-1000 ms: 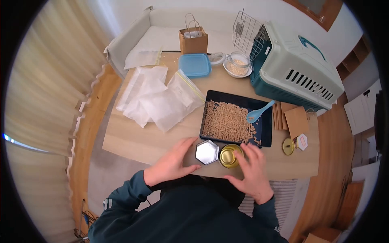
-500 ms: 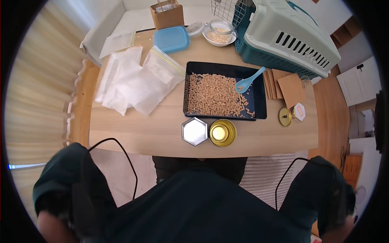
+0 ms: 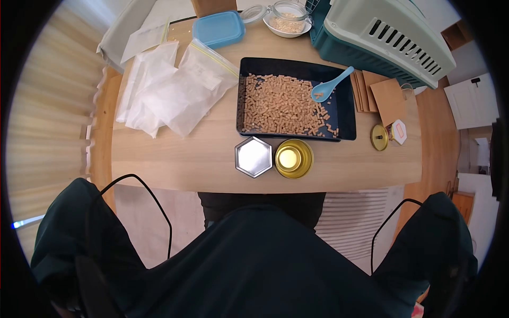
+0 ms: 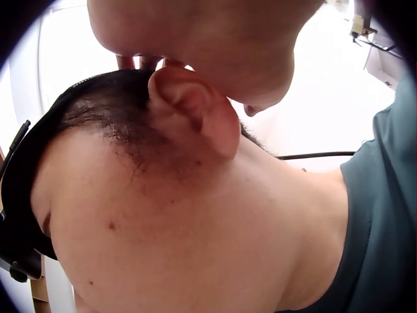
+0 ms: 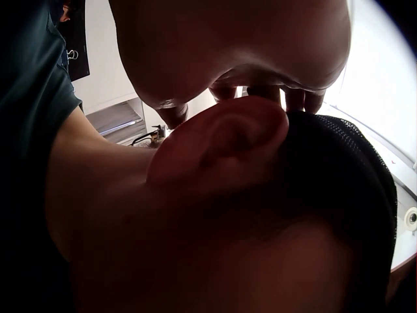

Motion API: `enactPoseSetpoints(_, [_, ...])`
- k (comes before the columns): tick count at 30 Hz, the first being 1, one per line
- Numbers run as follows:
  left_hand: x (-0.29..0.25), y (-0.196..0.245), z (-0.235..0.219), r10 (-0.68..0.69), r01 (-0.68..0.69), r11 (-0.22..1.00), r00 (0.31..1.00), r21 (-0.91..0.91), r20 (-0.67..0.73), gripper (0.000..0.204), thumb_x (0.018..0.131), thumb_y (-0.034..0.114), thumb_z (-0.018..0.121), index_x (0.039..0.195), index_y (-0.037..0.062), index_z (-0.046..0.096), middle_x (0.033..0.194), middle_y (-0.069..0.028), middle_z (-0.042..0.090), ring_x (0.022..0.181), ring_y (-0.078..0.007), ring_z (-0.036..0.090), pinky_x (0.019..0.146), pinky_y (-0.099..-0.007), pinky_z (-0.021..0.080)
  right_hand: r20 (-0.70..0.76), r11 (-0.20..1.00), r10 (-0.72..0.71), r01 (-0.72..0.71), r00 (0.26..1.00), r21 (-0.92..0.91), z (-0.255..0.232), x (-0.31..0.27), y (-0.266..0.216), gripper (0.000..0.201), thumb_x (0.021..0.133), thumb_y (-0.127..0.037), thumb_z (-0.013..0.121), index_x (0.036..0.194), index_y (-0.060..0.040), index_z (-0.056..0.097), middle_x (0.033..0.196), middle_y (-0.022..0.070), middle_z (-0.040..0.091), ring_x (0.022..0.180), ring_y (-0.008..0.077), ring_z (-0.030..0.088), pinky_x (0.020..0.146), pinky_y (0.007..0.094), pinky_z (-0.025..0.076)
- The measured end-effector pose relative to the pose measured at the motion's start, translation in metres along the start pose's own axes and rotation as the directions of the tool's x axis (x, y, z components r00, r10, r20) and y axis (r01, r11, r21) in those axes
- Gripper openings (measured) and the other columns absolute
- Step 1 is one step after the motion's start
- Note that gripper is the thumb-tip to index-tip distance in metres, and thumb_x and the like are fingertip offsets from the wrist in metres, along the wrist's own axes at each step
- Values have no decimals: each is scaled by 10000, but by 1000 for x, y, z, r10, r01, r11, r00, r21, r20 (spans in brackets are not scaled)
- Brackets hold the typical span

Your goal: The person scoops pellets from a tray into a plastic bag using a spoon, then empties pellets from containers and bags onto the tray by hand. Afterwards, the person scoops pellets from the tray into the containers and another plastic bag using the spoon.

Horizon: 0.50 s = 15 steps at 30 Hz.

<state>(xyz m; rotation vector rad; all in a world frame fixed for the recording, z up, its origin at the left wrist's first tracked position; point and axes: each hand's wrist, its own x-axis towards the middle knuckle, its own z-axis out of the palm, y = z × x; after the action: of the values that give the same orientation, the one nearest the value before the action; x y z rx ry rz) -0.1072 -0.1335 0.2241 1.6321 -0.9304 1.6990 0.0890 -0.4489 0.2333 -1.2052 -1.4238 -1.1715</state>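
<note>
In the left wrist view my left hand (image 4: pixel 202 42) is raised beside the ear, close to the black head strap (image 4: pixel 98 81). My right hand (image 5: pixel 234 45) is at the other ear in the right wrist view, by a black mesh band (image 5: pixel 352 150). Most of the fingers are hidden behind each palm, so whether they grip the strap cannot be told. On the table stand a silver hexagonal tin (image 3: pixel 253 157) and, close to its right, a round gold tin (image 3: pixel 294 158). Behind them a dark tray (image 3: pixel 347 119) holds pellets (image 3: pixel 281 103) and a blue spoon (image 3: pixel 331 85).
Clear plastic bags (image 3: pixel 180 93) lie left of the tray, below a blue-lidded box (image 3: pixel 218 29). Brown paper pieces (image 3: pixel 389 100), a gold lid (image 3: pixel 379 137) and a hexagonal tag (image 3: pixel 398 132) are on the right. A pet carrier (image 3: pixel 382 42) and glass jar (image 3: pixel 289 18) stand behind.
Both hands have left the two tins and moved back up to the head. The head view has tilted downward. The tins and tray keep their places on the table.
</note>
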Motion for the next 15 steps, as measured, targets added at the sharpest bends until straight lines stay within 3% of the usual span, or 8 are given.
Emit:
enactPoseSetpoints(11, [-10, -12, 0, 138, -141, 989, 988, -47, -73, 371, 1075, 439, 550, 1371, 218, 594, 1443, 30, 582, 1343, -196, 502, 1166, -482, 377, 18, 996, 83, -83, 996, -18, 5, -39, 37, 516, 1053, -404, 564, 1359, 8, 620, 1252, 187, 693, 1151, 297, 654, 1027, 446, 499])
enactPoseSetpoints(15, [-6, -5, -2, 68, -74, 994, 995, -79, -78, 363, 1070, 442, 565, 1370, 242, 604, 1442, 53, 589, 1336, -180, 509, 1160, -475, 379, 66, 974, 225, -224, 972, -21, 4, -56, 32, 513, 1051, -390, 562, 1352, 20, 624, 1239, 194, 700, 1138, 299, 665, 1017, 442, 510])
